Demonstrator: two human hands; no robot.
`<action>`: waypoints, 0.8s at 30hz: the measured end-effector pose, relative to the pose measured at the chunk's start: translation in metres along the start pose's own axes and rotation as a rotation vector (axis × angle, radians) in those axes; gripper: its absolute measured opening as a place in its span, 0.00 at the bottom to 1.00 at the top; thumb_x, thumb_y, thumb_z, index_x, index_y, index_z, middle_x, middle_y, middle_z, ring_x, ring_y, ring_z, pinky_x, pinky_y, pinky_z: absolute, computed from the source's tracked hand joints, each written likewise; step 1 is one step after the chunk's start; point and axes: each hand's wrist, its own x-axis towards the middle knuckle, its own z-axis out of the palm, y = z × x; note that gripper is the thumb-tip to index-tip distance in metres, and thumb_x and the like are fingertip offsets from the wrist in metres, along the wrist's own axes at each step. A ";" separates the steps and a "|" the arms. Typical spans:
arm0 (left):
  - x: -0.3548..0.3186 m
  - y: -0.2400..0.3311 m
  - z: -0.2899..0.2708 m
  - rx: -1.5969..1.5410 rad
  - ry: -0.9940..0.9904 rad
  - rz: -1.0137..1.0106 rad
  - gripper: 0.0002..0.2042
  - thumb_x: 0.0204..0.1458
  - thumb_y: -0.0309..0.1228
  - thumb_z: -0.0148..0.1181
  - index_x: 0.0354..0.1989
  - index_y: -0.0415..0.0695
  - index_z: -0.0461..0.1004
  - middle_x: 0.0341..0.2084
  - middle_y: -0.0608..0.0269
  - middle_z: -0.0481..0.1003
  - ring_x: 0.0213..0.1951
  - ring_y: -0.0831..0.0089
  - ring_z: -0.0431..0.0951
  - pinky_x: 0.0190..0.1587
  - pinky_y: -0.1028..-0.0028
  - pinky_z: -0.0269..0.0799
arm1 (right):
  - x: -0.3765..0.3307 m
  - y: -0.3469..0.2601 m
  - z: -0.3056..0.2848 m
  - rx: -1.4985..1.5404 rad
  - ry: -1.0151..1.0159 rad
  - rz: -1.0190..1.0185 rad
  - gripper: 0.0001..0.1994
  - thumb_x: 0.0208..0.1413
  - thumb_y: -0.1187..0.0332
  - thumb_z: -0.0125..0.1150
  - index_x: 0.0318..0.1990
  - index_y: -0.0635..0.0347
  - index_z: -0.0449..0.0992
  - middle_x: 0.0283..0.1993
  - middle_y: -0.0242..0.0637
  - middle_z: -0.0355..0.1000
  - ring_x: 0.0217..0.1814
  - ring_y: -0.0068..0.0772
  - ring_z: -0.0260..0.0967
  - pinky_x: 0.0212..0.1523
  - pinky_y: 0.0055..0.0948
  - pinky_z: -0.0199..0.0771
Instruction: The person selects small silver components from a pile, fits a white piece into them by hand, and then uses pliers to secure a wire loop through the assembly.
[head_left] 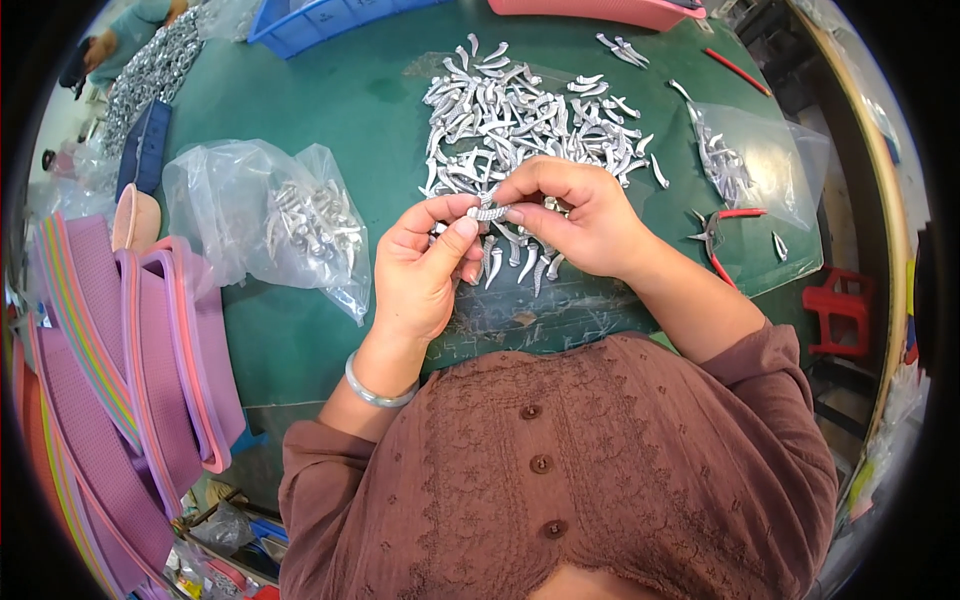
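Note:
Between my two hands is a small silver curved metal piece (488, 213) with a ridged surface. My left hand (425, 265) pinches it from the left with thumb and forefinger. From the right, the thumb and fingertips of my right hand (580, 215) close on its other end. A heap of similar silver horn-shaped pieces (520, 120) spreads over the green table (380, 160) just beyond my fingers. Several more lie below the fingertips, near the table's front edge, partly covered by my hands.
A clear plastic bag (235, 200) of silver pieces lies left; another bag (785, 150) lies right. Red-handled pliers (712, 235) and a red rod (738, 72) sit at right. Blue (335, 22) and pink (600, 8) bins stand behind. Purple bags (100, 350) crowd the left; a person (130, 40) sits far left.

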 end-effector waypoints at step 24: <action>0.005 -0.002 -0.006 -0.120 0.014 -0.047 0.09 0.49 0.24 0.50 0.38 0.35 0.67 0.25 0.61 0.71 0.23 0.80 0.69 0.22 0.82 0.65 | -0.004 0.000 0.003 0.325 0.012 0.250 0.15 0.49 0.83 0.43 0.46 0.67 0.65 0.34 0.37 0.70 0.37 0.21 0.67 0.40 0.20 0.67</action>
